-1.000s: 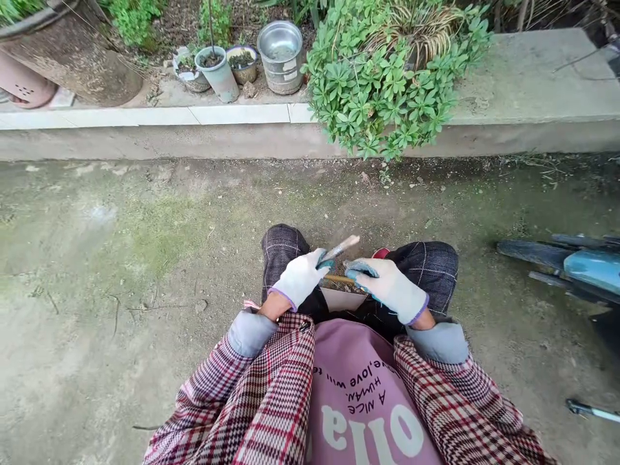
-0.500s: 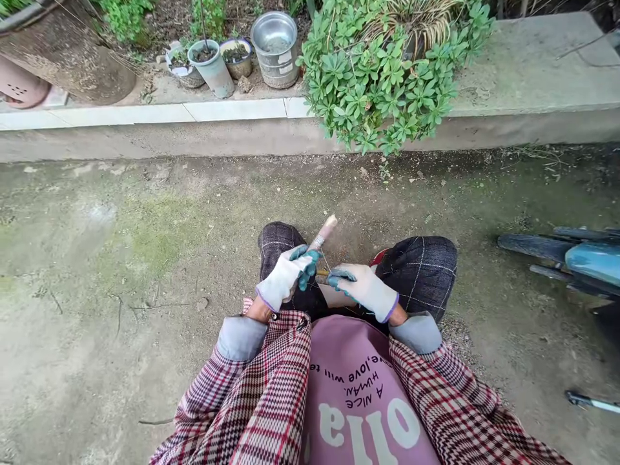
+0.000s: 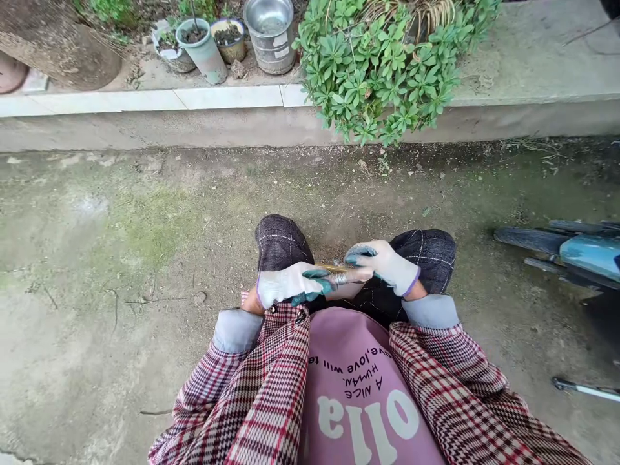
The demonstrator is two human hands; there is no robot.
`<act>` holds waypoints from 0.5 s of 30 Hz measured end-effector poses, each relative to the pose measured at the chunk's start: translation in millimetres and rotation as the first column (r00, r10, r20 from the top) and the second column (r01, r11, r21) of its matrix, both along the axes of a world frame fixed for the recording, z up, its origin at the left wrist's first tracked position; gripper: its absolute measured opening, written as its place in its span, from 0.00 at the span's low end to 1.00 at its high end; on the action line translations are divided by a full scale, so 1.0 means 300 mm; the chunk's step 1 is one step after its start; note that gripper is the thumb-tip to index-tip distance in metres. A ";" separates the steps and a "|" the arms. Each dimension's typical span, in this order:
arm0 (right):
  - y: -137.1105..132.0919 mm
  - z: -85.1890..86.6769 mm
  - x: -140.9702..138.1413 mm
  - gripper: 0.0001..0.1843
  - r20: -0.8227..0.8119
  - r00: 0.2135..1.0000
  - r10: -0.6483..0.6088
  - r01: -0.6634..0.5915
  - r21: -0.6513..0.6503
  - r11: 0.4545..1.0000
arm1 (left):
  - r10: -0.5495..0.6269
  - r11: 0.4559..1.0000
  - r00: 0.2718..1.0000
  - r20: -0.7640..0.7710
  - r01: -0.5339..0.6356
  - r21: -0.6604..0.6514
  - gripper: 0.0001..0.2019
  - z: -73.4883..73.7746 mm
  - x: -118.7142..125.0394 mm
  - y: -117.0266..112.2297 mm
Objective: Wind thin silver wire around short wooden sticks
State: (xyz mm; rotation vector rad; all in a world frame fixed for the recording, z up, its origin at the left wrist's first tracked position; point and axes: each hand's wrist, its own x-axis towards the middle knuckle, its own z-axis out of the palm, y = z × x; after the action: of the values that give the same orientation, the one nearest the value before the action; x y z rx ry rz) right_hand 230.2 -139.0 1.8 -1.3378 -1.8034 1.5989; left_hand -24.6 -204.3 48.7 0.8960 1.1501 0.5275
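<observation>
I sit with both knees up, wearing white gloves with teal palms. My left hand [image 3: 290, 286] is closed round a short tool with a wooden handle and a metal collar [image 3: 346, 278], held level and pointing right. My right hand [image 3: 382, 261] is closed on the far end of that handle, and thin yellowish strands [image 3: 334, 267] run between the two hands just above it. What lies under the hands, between my knees, is hidden.
A concrete kerb [image 3: 145, 126] runs across ahead, with a leafy bush [image 3: 378, 71] hanging over it, small pots [image 3: 203, 42] and a metal bucket [image 3: 268, 35]. A blue vehicle part [image 3: 576, 248] juts in at the right. A metal rod [image 3: 584, 389] lies at the lower right.
The tool swung from pointing up and away to lying level across my lap. My right hand rose from below it to grip its far end. The view tilted down slightly.
</observation>
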 end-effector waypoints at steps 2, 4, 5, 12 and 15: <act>-0.029 -0.034 -0.042 0.11 -0.001 0.999 -0.038 0.038 -0.005 0.999 | -0.043 0.997 0.996 0.078 0.047 -0.057 0.12 0.002 -0.015 0.025; -0.059 -0.051 -0.079 0.11 0.018 0.997 -0.075 0.075 0.016 0.997 | 0.004 0.997 0.995 0.103 0.004 -0.080 0.15 -0.010 -0.019 0.052; -0.071 -0.054 -0.092 0.10 0.024 0.996 -0.087 0.086 0.024 0.996 | 0.060 0.995 0.994 0.095 -0.052 -0.079 0.16 -0.020 -0.016 0.063; -0.121 0.002 -0.071 0.08 0.035 0.999 0.002 -0.002 0.003 1.000 | 0.338 0.937 0.939 -0.059 -0.342 -0.079 0.15 -0.103 0.022 0.094; -0.116 0.056 -0.045 0.10 0.039 0.996 0.081 -0.083 0.074 0.994 | 0.304 0.949 0.947 -0.103 -0.310 -0.047 0.13 -0.128 0.040 0.090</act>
State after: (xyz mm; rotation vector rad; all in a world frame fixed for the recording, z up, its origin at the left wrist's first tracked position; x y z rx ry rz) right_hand 216.7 -174.0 18.6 -1.2820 -1.9437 1.5406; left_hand -12.6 -177.4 10.4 0.6959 1.3965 0.7049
